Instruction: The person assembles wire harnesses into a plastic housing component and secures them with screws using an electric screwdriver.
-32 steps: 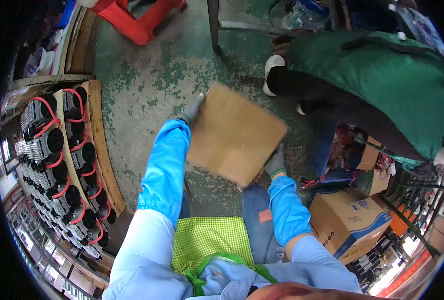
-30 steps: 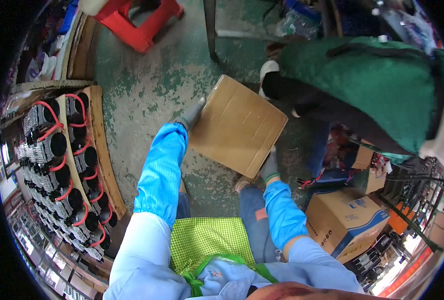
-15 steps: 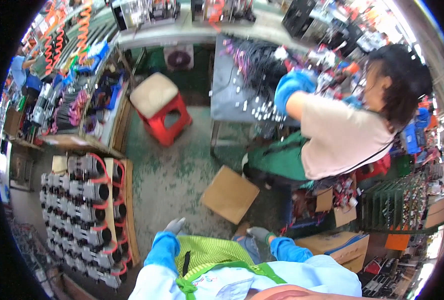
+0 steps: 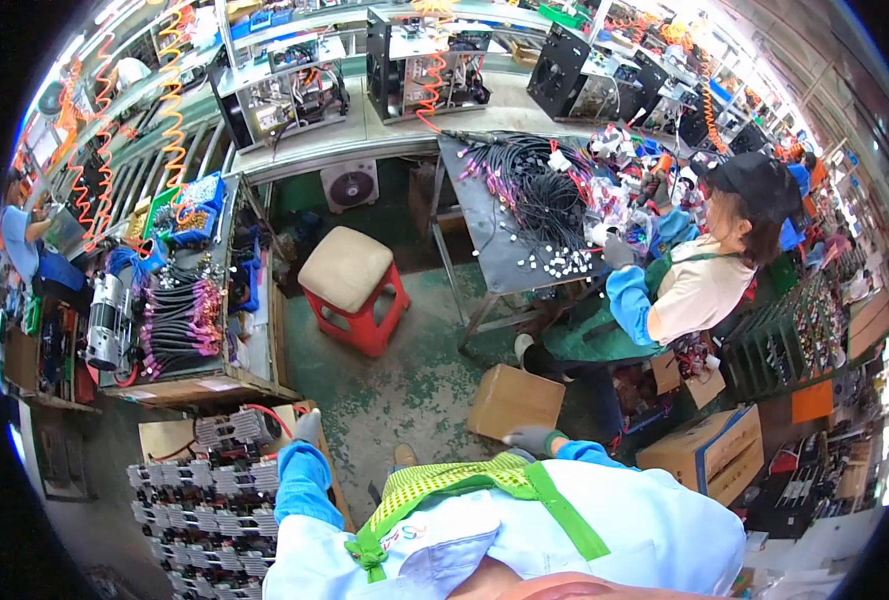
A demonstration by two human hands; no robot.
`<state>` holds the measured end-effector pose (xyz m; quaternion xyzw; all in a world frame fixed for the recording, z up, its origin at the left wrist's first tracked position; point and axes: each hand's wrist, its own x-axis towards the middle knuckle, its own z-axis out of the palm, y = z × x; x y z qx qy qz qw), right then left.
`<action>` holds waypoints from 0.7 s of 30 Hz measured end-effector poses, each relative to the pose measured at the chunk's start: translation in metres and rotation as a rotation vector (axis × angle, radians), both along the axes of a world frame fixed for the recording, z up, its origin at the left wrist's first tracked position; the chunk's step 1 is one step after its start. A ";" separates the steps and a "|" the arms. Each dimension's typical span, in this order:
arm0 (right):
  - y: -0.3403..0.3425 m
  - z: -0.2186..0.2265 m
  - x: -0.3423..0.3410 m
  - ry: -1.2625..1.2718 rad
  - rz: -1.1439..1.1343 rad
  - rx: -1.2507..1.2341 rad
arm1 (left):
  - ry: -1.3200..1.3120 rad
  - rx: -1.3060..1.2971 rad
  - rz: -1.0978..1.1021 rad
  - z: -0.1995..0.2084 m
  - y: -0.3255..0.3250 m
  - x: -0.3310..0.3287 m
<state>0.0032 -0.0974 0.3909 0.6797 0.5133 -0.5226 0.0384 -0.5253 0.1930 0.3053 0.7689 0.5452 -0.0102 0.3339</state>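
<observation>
My left hand [image 4: 308, 427], in a grey glove with a blue sleeve cover, hangs beside a stack of grey metal motor-like units [image 4: 215, 490] with black ends and red hoses. Its fingers point forward and hold nothing that I can see. In front of my green apron, my right hand [image 4: 533, 439], also grey-gloved, is stretched out near a closed cardboard box [image 4: 518, 398] on the floor. It appears to hold nothing; whether it touches the box I cannot tell.
Ahead stands a red stool [image 4: 360, 310] with a beige cushion. A co-worker [image 4: 710, 280] sits at right by a grey table [image 4: 505, 262] piled with black cables. On the left is a workbench [image 4: 190, 388] with cable bundles. A large carton [image 4: 710, 450] lies at right.
My view has tilted up and come closer to the stool and workbench. My left hand has swung outward towards the stacked units. The co-worker has turned and drawn an arm back.
</observation>
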 end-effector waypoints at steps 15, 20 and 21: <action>0.120 -0.018 0.041 0.007 -0.113 0.464 | -0.817 -1.218 0.481 0.089 0.175 0.221; 0.228 0.048 0.061 -0.005 -0.242 0.345 | -0.411 -0.830 0.389 0.100 0.302 0.305; 0.240 0.036 0.079 -0.077 0.040 0.827 | -0.351 -0.778 0.368 0.096 0.324 0.314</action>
